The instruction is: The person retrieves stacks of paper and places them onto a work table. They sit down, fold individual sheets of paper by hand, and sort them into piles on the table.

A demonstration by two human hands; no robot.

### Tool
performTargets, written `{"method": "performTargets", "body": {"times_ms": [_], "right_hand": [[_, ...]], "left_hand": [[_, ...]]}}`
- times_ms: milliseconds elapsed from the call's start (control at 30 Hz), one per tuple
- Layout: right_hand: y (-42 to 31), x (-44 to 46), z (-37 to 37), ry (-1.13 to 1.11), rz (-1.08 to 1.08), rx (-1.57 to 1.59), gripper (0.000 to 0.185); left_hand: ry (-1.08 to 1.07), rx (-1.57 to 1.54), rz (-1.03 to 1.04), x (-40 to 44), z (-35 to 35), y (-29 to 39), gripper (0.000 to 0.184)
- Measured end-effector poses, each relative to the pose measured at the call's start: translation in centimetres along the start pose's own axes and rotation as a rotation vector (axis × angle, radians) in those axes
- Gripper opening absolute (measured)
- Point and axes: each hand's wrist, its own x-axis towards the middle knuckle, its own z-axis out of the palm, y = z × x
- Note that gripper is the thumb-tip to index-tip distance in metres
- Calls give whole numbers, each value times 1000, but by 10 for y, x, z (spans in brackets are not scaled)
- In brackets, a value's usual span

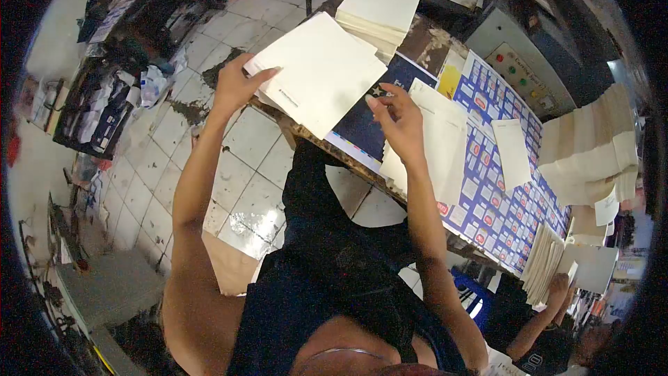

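Note:
My left hand (243, 83) grips the left edge of a cream paper sheet (320, 63), thumb on top, fingers beneath. The sheet lies over other sheets at the table's edge and has small print near its lower corner. Just off its right side, my right hand (398, 115) hovers with fingers bent and apart, nothing visible between them. Under that hand are a dark blue printed sheet (358, 129) and, to the right, a stack of cream sheets (442, 139).
A thick paper stack (379, 10) stands at the table's far end. Blue patterned sheets (511, 216) cover the right part, with a loose cream slip (511, 153) on them. Tall paper piles (591, 146) and a control panel (518, 66) stand behind. A co-worker's hand (557, 292) touches papers at lower right.

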Motion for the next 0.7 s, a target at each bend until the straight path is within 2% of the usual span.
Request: {"method": "performTargets", "body": {"times_ms": [33, 167, 200, 300, 467, 567, 700], "right_hand": [[-2, -1, -2, 28, -14, -4, 45], [-8, -3, -11, 108, -108, -47, 38], [-8, -2, -12, 119, -146, -64, 36], [-15, -1, -14, 119, -218, -88, 34], [-33, 0, -9, 77, -295, -113, 34], [-30, 2, -10, 53, -296, -120, 40], [22, 11, 4, 115, -46, -144, 71]], "left_hand": [[-13, -27, -34, 2, -4, -3, 50], [132, -181, 39, -2, -5, -8, 41], [168, -224, 67, -2, -5, -12, 34], [181, -550, 24, -9, -9, 7, 28], [259, -519, 49, -12, -17, 20, 25], [337, -623, -18, -9, 2, 2, 25], [386, -672, -220, -14, 42, -16, 33]]}}
